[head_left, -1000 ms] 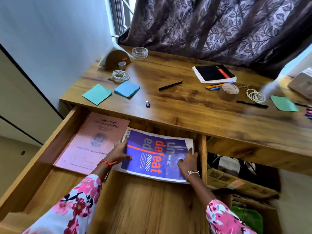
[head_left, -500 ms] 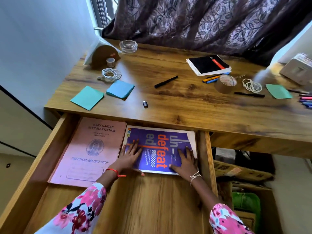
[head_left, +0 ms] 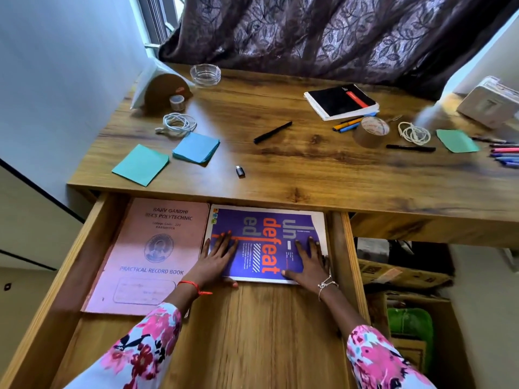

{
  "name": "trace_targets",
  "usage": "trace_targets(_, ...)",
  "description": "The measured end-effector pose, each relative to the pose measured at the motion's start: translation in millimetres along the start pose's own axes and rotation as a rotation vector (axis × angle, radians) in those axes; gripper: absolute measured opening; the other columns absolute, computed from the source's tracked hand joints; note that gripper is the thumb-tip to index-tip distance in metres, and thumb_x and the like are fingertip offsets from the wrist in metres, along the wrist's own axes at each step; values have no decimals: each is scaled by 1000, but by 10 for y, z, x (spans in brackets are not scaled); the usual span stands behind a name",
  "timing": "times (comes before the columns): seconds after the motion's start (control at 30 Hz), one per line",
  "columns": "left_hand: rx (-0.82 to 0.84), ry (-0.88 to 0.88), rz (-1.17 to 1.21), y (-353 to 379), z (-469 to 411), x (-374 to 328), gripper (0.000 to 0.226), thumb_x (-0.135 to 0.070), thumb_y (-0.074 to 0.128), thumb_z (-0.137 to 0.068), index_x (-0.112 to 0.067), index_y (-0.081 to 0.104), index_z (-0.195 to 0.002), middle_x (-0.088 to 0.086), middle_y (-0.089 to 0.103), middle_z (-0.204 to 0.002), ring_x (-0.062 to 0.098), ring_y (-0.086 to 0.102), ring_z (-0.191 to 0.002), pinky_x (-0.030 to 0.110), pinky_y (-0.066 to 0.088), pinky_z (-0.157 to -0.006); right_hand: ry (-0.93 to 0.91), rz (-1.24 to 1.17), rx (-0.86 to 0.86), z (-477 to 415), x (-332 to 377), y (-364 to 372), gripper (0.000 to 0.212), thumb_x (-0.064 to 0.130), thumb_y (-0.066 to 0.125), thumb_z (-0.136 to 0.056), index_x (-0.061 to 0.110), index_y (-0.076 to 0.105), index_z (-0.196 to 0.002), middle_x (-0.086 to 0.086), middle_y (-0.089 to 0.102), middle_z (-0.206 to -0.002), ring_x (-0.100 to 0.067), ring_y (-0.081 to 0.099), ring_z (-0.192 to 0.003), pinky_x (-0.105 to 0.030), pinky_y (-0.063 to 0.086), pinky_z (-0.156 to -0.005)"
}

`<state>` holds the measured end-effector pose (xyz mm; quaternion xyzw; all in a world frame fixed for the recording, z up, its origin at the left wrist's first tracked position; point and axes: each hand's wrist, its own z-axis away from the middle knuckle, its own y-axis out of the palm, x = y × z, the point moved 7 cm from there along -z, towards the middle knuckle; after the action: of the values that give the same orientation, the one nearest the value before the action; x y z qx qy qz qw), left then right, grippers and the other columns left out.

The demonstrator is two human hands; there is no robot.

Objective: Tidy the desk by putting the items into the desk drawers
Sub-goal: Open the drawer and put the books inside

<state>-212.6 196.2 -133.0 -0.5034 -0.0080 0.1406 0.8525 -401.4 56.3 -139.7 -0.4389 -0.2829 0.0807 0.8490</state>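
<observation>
1. Your purple book [head_left: 269, 242] lies flat in the open drawer [head_left: 252, 332], at its back right, right edge just beside the drawer's right wall. Cover: purple w/ big orange & grey letters reading "un-defeat-ed", white border, text running sideways to you.
2. Your left hand [head_left: 216, 262] lies flat on the book's left part, fingers spread, thumb at the near edge. Nothing gripped, palm down.
3. Your right hand [head_left: 309, 265] likewise: flat on the book's right part, fingers apart, pressing rather than clasping. Bracelet on that wrist, red thread on the left one.
4. Pink record book [head_left: 151, 254] sits beside it on the left in the same drawer, edges touching or nearly so; printed "PRACTICAL RECORD BOOK" w/ a round seal.
5. Near half of the drawer is bare wood.
6. On the surface [head_left: 309, 175], left side: green notes [head_left: 140, 164], blue notes [head_left: 196, 147], white cable [head_left: 178, 123], small tape roll [head_left: 177, 101], glass dish [head_left: 205, 74].
7. Middle: black pen [head_left: 272, 132], tiny black adapter [head_left: 240, 171] near the front edge.
8. Right side: black notebook [head_left: 341, 101], brown tape [head_left: 372, 131], 2nd cable [head_left: 414, 133], black marker [head_left: 410, 148], another green note [head_left: 456, 140], pens [head_left: 505, 155] at the far edge.
</observation>
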Motion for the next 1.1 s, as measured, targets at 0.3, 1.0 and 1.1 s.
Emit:
trace_targets(0.3,-75,17,127,-164,66,-173,115,-86,15,-64,-11,-14,-146,13,-22,-154,27,-23,-141,45,-16,-112,-86,-17,-61,187,112,-228,91,42,62,-83,21,2,-148,-6,-15,-156,-24,-13,-144,-42,12,-119)
trace_targets(1.0,-589,111,219,-1574,-266,-2129,67,-46,45,-93,-15,20,-147,4,-1,-159,21,-9,-146,41,-3,-117,-242,88,-373,761,-994,-2007,67,36,49,-92,15,17,-147,-6,3,-157,-22,0,-146,-37,11,-119)
trace_targets(1.1,-656,94,266,-1746,-351,-2519,63,-43,48,-92,-15,26,-144,4,5,-158,23,-5,-146,45,0,-117,-267,111,-381,787,-1332,-2313,65,35,49,-92,15,20,-146,-6,8,-156,-22,5,-145,-40,15,-117)
